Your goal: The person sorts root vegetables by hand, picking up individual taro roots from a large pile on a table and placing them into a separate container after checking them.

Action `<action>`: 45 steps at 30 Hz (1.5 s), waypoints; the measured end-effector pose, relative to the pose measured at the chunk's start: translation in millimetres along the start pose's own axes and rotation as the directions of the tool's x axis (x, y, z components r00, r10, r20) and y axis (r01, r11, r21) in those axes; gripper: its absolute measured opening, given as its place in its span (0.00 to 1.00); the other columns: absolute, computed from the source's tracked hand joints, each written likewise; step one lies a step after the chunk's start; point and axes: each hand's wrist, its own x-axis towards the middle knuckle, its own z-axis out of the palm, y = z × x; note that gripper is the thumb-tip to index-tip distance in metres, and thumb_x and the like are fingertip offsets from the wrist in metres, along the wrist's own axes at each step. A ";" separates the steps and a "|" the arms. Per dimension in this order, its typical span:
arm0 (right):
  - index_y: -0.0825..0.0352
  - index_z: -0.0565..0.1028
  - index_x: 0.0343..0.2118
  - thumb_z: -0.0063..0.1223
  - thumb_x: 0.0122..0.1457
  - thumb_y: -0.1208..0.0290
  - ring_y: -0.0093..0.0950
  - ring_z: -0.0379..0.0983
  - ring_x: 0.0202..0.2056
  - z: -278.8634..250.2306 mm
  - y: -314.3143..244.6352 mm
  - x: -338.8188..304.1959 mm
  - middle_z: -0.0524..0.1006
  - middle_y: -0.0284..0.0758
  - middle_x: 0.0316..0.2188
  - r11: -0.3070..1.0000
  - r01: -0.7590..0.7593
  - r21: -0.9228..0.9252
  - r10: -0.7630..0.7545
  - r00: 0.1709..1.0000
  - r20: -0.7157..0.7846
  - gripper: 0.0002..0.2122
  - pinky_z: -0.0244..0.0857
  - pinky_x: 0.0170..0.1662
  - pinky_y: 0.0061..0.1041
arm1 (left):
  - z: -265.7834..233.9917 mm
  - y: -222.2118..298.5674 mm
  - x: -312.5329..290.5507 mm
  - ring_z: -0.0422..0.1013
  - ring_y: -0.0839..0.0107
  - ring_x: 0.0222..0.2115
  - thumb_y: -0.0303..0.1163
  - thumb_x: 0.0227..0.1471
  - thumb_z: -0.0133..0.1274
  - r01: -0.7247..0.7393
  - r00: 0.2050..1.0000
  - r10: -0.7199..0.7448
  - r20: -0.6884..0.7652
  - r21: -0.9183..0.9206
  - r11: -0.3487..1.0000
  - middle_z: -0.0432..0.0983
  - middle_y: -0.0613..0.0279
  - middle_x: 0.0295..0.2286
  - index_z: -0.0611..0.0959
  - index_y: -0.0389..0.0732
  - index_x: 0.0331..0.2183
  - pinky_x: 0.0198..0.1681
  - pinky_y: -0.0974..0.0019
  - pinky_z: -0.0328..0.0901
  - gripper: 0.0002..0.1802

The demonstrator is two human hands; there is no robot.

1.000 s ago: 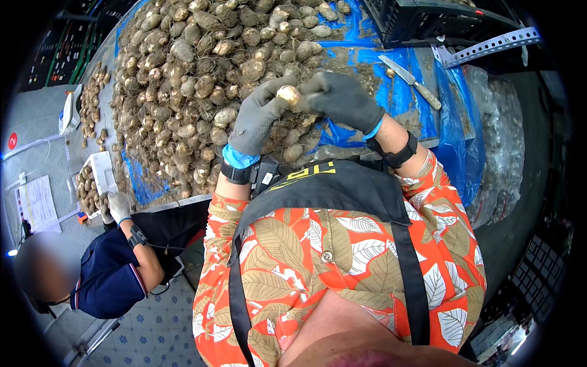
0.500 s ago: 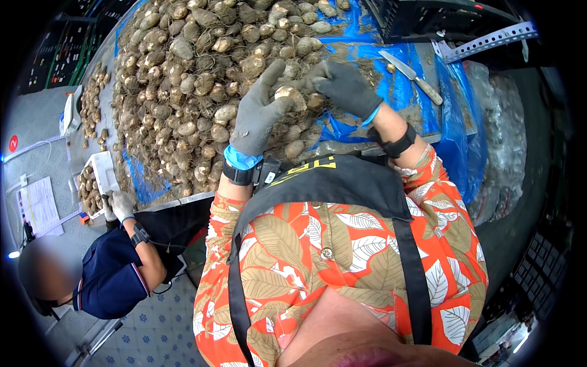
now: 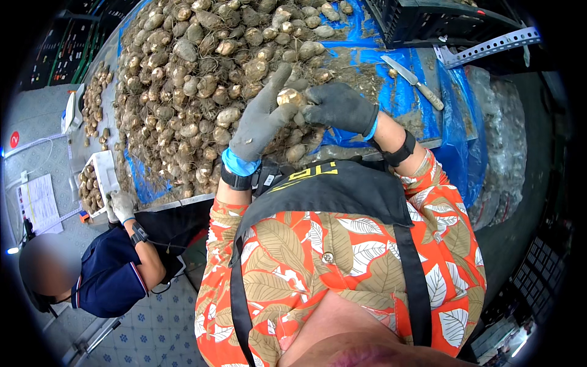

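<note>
Before me a hairy brown taro with a pale cut end is between my two gloved hands. My left hand, in a grey glove with a blue cuff beneath, grips it from the left, the thumb side stretched up along it. From the right, my right hand, in a darker grey glove, has its fingers curled and pressed against the taro's side. A large heap of taros, many with stringy roots, lies beyond and left of my hands. To the right, a knife with a light handle rests on the blue sheet.
Blue plastic sheeting covers part of the table. Black crates and a perforated metal bar stand at the far right, above bagged clear plastic. At left, a co-worker's gloved hand is at a white tray near small taros.
My right hand has come down and turned, its fingers moving from above the taro to its right side. My left hand keeps hold, with the taro's pale end turned up more.
</note>
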 end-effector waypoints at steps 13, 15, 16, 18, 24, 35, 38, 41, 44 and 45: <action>0.60 0.77 0.39 0.46 0.58 0.61 0.35 0.74 0.35 -25.4 -6.8 1.5 0.77 0.37 0.32 0.869 -0.463 0.177 0.461 0.886 0.051 0.12 0.67 0.39 0.33 | -3.2 -9.9 -2.4 0.59 0.68 0.57 0.24 0.50 0.52 -0.047 0.995 0.052 -0.090 0.052 0.998 0.61 0.51 0.57 0.57 0.32 0.60 0.59 0.65 0.56 0.38; 0.61 0.77 0.37 0.46 0.58 0.62 0.35 0.74 0.35 -25.9 -7.9 4.7 0.77 0.37 0.32 0.955 -0.295 0.020 0.292 0.952 0.090 0.12 0.67 0.40 0.32 | 0.0 -8.1 -1.3 0.59 0.68 0.57 0.22 0.49 0.51 -0.046 0.996 0.053 -0.074 0.090 0.995 0.62 0.51 0.56 0.57 0.33 0.61 0.59 0.65 0.56 0.38; 0.61 0.78 0.36 0.46 0.57 0.62 0.35 0.74 0.35 -23.0 -9.3 5.8 0.77 0.36 0.32 0.938 -0.338 0.075 0.332 0.940 0.083 0.11 0.67 0.40 0.31 | 5.7 -3.7 -1.2 0.60 0.68 0.57 0.21 0.49 0.50 -0.029 0.998 0.032 -0.053 0.057 0.998 0.63 0.51 0.56 0.57 0.33 0.61 0.58 0.66 0.56 0.38; 0.62 0.78 0.34 0.47 0.57 0.62 0.35 0.74 0.36 -13.7 -12.4 5.9 0.77 0.36 0.30 0.890 -0.415 0.187 0.408 0.910 0.077 0.11 0.67 0.40 0.31 | 8.2 -2.8 -1.6 0.61 0.68 0.56 0.20 0.49 0.49 -0.014 0.999 0.016 -0.049 0.037 0.999 0.64 0.51 0.55 0.57 0.34 0.61 0.58 0.67 0.57 0.38; 0.64 0.79 0.36 0.51 0.54 0.70 0.21 0.76 0.30 -14.0 -2.6 2.3 0.79 0.33 0.28 0.607 -0.442 0.661 0.617 0.786 -0.042 0.09 0.69 0.34 0.24 | 4.1 -9.0 -4.2 0.62 0.67 0.55 0.20 0.47 0.51 -0.015 0.997 0.021 -0.069 0.094 0.996 0.62 0.49 0.56 0.55 0.32 0.61 0.57 0.65 0.59 0.40; 0.64 0.77 0.34 0.53 0.53 0.65 0.30 0.76 0.33 -10.2 18.8 -4.1 0.79 0.35 0.30 0.704 -0.454 0.546 0.458 0.878 0.139 0.10 0.68 0.37 0.27 | 6.1 -14.4 -1.9 0.62 0.66 0.55 0.17 0.47 0.49 0.015 0.999 -0.015 -0.033 -0.005 1.000 0.63 0.49 0.55 0.54 0.34 0.62 0.56 0.66 0.60 0.41; 0.66 0.75 0.30 0.47 0.57 0.68 0.28 0.73 0.30 -23.1 24.3 -14.8 0.77 0.36 0.27 0.768 -0.545 0.336 0.473 0.836 0.276 0.08 0.66 0.35 0.28 | 4.4 -9.4 -1.2 0.62 0.67 0.54 0.14 0.47 0.47 0.025 0.997 -0.022 -0.077 0.032 0.999 0.64 0.49 0.55 0.54 0.34 0.62 0.56 0.67 0.60 0.41; 0.65 0.76 0.33 0.49 0.55 0.59 0.38 0.74 0.33 5.2 58.9 -24.5 0.77 0.40 0.27 0.981 -0.186 -0.046 0.187 0.982 0.015 0.13 0.67 0.38 0.32 | 2.5 -10.8 2.6 0.62 0.67 0.54 0.13 0.47 0.47 -0.032 0.999 0.034 -0.040 0.055 0.998 0.64 0.50 0.55 0.54 0.34 0.62 0.56 0.67 0.60 0.41; 0.65 0.76 0.33 0.48 0.56 0.57 0.39 0.74 0.34 -1.9 35.5 -9.7 0.77 0.40 0.27 0.996 -0.085 -0.004 0.085 0.995 -0.057 0.15 0.66 0.39 0.33 | 5.9 -15.5 3.5 0.62 0.68 0.54 0.14 0.47 0.47 -0.011 1.000 0.013 -0.018 0.067 0.998 0.64 0.50 0.54 0.54 0.34 0.62 0.57 0.66 0.60 0.40; 0.65 0.76 0.33 0.48 0.56 0.56 0.39 0.74 0.34 -9.4 17.5 -0.7 0.77 0.40 0.27 0.988 -0.133 0.085 0.137 0.989 -0.051 0.15 0.66 0.39 0.33 | 7.6 -15.6 3.4 0.62 0.67 0.54 0.14 0.47 0.47 -0.028 1.000 0.029 -0.003 0.156 0.987 0.64 0.49 0.55 0.54 0.34 0.62 0.57 0.66 0.60 0.40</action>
